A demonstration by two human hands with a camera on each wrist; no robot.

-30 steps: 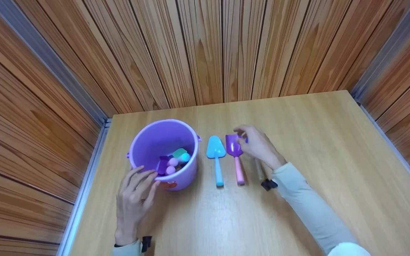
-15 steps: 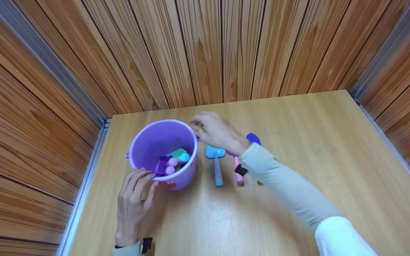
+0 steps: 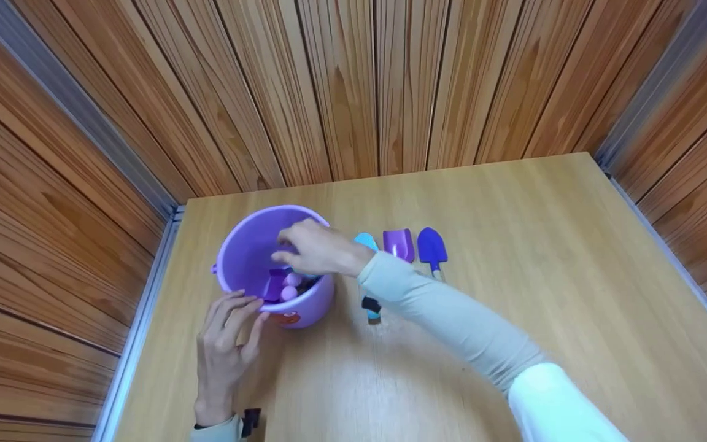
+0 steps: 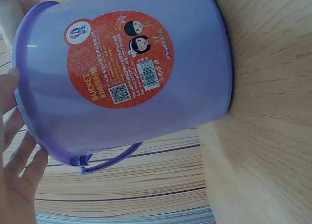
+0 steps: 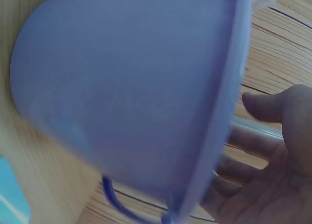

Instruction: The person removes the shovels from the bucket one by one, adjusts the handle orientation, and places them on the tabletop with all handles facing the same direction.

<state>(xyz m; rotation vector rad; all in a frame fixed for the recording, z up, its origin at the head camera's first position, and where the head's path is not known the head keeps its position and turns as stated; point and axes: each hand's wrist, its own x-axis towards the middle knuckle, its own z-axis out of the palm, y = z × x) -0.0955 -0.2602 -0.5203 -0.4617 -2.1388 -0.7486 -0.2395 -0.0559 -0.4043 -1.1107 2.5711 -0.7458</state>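
Observation:
A purple plastic bucket (image 3: 313,307) stands upright on the table at left centre. My left hand (image 3: 221,353) holds its near-left rim with thumb and fingertips. Over the bucket's mouth is my right hand (image 3: 313,247), palm down, fingers loosely bent; the right wrist view shows nothing in it. Inside the bucket lie a purple piece (image 3: 275,284) and pink rounded ends (image 3: 289,293), the rest hidden by the right hand. Right of it lie a light blue toy trowel (image 3: 366,240), a purple toy shovel (image 3: 398,244) and a dark blue toy trowel (image 3: 432,247), partly under the right arm.
The wooden table (image 3: 513,245) meets wood-panelled walls (image 3: 353,92) at the back and sides. In the left wrist view, a red label (image 4: 119,60) is on the bucket's side, and its purple handle (image 4: 114,159) hangs down.
My right hand has moved left from the trowels, past the bucket's far-right rim, to above its mouth. My left hand has stayed at the rim. The trowels have not moved.

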